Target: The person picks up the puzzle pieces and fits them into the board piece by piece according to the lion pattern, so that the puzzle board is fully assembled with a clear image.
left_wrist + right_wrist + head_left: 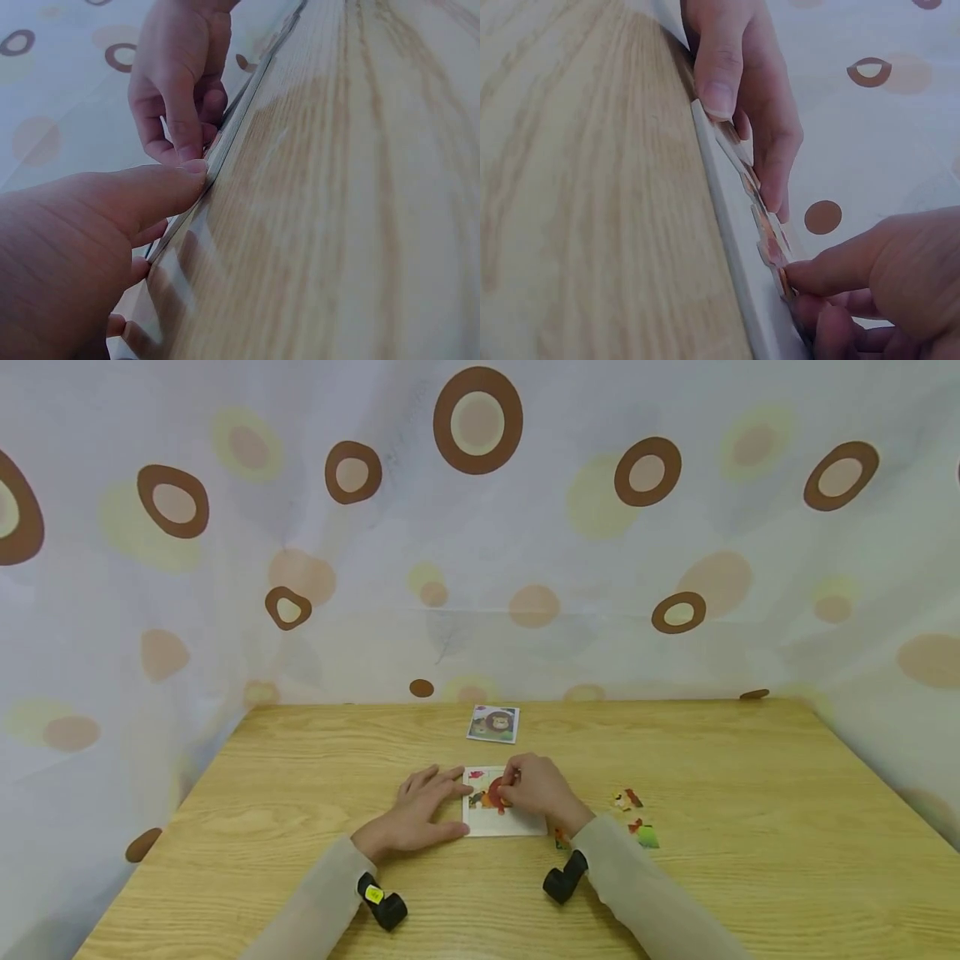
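A white puzzle board lies on the table, its upper part bearing joined picture pieces with a red-brown mane and a pink patch. My left hand rests at the board's left edge, fingers spread and thumb touching the near corner. Over the right part of the board, my right hand pinches a puzzle piece between thumb and forefinger, low against the assembled pieces. Most of that piece is hidden by the fingers. In the left wrist view the left thumb presses on the board's rim.
Loose puzzle pieces lie right of the board, one with a face, one green and red, another partly behind the right wrist. A lion picture card lies beyond the board. A patterned curtain borders the wooden table.
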`<state>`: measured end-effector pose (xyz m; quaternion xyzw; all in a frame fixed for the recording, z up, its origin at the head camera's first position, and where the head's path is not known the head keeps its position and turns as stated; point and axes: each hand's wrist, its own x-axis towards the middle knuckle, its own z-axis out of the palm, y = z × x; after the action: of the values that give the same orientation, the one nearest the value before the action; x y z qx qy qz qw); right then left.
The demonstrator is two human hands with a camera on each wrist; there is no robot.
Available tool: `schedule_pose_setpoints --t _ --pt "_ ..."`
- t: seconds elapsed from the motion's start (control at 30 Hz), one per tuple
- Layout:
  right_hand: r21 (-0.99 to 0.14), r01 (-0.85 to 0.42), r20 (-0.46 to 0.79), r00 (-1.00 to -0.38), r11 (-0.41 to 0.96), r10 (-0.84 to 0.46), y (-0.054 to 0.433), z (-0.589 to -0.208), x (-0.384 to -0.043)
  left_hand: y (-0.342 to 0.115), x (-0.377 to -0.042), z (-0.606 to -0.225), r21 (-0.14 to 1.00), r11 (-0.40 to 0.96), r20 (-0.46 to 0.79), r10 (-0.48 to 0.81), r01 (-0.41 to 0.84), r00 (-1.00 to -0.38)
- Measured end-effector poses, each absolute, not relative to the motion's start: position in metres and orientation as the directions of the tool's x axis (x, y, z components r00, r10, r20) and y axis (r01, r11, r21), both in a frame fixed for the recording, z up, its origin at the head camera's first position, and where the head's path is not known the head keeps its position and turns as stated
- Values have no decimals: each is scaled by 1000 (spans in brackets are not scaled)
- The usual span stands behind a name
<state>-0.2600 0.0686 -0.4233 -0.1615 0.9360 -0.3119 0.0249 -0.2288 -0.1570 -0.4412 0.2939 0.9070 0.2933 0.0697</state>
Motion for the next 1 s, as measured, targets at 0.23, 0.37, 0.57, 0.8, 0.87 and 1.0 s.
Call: schedule_pose_setpoints --t 0.23,0.37,0.57,0.8,0.87,1.0 --pt "-701 -319 44 -912 638 -408 87 -418 -257 -158 -228 -442 563 663 46 571 494 -820" --pt "-717 -351 53 -889 603 -455 114 -412 -257 -157 -229 -441 570 654 52 576 498 -816" --pt "-719 -312 58 -917 621 -395 155 -401 -257 -156 -229 -441 567 652 51 581 503 -812" --pt "-680 -329 80 -921 655 -380 192 -397 -253 -156 -229 -444 558 660 52 577 503 -815" --pt "-667 -332 74 -920 667 -384 202 -398 -252 -156 -229 -444 554 664 54 575 503 -817" --pt "-650 -291 18 -929 701 -369 221 -401 -251 -156 -229 -444 561 656 58 577 504 -815"
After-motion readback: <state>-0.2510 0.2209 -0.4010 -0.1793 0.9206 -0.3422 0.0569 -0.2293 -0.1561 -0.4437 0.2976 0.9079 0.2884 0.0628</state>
